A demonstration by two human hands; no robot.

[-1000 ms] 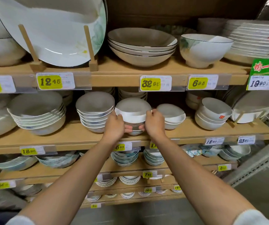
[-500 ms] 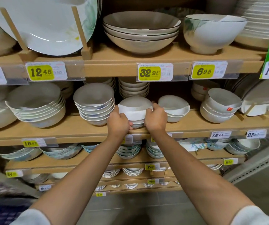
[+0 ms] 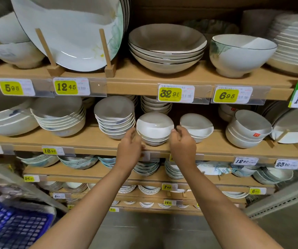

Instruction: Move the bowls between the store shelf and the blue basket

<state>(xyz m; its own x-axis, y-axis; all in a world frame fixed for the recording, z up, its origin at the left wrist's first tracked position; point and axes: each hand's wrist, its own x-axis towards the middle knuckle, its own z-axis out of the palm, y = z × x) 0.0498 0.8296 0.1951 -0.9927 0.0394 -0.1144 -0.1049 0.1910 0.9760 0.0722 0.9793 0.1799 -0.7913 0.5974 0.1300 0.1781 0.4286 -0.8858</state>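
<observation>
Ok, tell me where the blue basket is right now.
In the head view, the blue basket sits at the bottom left corner, low beside the shelf and well left of both hands.

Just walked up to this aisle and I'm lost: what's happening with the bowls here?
A person is working at the middle shelf of a store display of crockery. Both hands are open and flank a small stack of white bowls that sits on the shelf: the left hand is just off its left side, the right hand just off its right side. Neither hand has a grip on it. The blue basket waits at the lower left.
</observation>
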